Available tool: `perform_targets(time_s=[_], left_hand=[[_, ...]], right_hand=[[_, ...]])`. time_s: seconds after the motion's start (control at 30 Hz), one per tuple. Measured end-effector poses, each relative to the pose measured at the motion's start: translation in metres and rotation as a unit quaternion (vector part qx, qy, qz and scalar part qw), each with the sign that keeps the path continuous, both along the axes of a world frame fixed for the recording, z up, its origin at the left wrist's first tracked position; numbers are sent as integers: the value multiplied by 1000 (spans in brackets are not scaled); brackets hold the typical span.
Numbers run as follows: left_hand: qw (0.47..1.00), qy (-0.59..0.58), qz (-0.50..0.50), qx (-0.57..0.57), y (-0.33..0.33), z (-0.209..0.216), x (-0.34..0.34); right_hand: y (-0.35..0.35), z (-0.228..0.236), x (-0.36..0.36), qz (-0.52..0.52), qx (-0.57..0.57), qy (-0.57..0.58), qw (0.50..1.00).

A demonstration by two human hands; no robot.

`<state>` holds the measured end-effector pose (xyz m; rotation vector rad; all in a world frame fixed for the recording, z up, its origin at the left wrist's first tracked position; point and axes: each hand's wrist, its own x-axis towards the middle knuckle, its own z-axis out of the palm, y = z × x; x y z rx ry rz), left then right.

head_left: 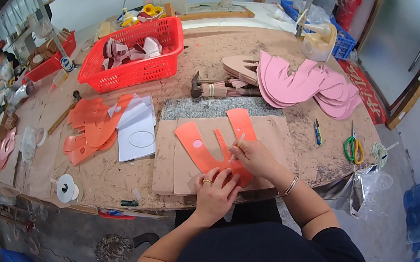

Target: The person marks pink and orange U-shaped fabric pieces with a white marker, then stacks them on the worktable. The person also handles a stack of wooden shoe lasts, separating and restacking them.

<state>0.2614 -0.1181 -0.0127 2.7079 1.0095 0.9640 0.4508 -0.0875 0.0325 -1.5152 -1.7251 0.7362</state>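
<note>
An orange cut-out piece (206,159) with curved prongs lies on brown sheets (275,147) at the table's near edge. A small round pink spot marks its left prong. My left hand (215,194), with a ring on it, rests on the lower part of the piece, fingers laid out over it. Closed round a thin pale pen-like stick (242,138), my right hand (253,158) is over the middle of the same piece. Its fingers hide the stick's lower end, so I cannot tell exactly what kind it is.
Orange pieces (99,122) and white paper (135,136) lie left; pink pieces (291,80) are stacked right. A hammer (196,85) and red basket (138,73) stand farther back. Scissors (356,147), a cutter (317,133) and a white spool (67,188) lie near the front.
</note>
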Motion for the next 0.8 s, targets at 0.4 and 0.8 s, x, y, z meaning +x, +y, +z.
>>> perform_targets(time_s=[0.4, 0.8], left_hand=[[1000, -7, -4, 5, 1, -1, 0], [1000, -1, -9, 7, 2, 2, -1]], right_hand=[[43, 3, 39, -117, 44, -17, 992], [47, -1, 38, -139, 78, -29, 987]])
